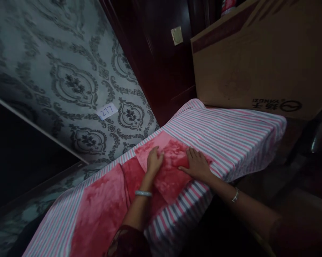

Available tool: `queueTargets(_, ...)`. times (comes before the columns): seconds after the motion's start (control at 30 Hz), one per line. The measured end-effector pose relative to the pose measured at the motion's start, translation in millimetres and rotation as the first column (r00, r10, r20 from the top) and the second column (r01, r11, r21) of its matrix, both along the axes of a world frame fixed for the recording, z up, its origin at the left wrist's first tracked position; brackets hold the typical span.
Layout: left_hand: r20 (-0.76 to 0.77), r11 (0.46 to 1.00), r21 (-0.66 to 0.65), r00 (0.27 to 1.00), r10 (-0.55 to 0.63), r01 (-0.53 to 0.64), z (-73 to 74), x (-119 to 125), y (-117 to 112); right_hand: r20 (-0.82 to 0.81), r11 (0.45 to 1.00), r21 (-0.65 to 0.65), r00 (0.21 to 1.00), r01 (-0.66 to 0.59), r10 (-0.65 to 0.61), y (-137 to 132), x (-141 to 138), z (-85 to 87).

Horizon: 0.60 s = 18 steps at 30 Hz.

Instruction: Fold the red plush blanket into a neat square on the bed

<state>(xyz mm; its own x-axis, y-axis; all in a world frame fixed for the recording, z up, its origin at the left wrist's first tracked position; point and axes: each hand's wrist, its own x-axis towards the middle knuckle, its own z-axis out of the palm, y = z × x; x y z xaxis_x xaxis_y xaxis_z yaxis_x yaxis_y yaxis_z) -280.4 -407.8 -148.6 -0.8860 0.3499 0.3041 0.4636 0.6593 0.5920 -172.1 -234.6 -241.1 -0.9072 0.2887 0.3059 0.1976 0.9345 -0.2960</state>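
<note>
A red and pink plush cloth [99, 207] lies along a narrow surface, with one end section folded or laid over at an angle. My left hand [154, 161] rests on that angled section, thumb apart from slightly bent fingers. To its right, my right hand [198, 165] presses flat near the cloth's right edge, fingers stretched out and thumb spread toward the middle. Both hands touch the plush, and neither visibly grips it. Beneath is a striped cover [230, 132] in pink, grey and white.
A large cardboard box [243, 67] stands behind the surface's right end. Patterned wallpaper [75, 82] bears a paper label [107, 111] reading 277. A dark red wooden panel [161, 60] rises between wall and box. A dark panel [21, 153] is at left.
</note>
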Motion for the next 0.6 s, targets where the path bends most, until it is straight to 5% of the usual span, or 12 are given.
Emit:
queueTargets(0.13,0.059,0.926,-0.368,0.996,-0.064,0.081,-15.7,48.9,-31.5,0.105,0.999,-0.043,0.994,-0.03,0.035,9.7,-3.8,17.1)
queueTargets(0.2,0.092,0.93,-0.366,0.996,0.013,0.021,-24.6,60.7,-45.4,0.095,0.997,-0.043,0.993,-0.068,0.072,14.6,-10.2,28.9)
queueTargets(0.3,0.175,0.984,-0.066,0.969,0.173,-0.164,-32.1,56.7,-64.2,0.038,0.991,0.017,0.991,-0.131,0.13,15.3,-20.8,39.2)
queueTargets(0.4,0.308,0.921,0.277,0.933,0.185,-0.273,-31.3,37.2,-80.2,0.052,0.981,0.088,0.985,-0.171,0.167,9.2,-25.5,32.6)
queueTargets(0.6,0.382,0.868,0.376,0.908,0.174,-0.324,-19.2,-8.4,-92.4,0.028,0.974,0.156,0.986,-0.166,0.163,3.7,-23.9,5.8)
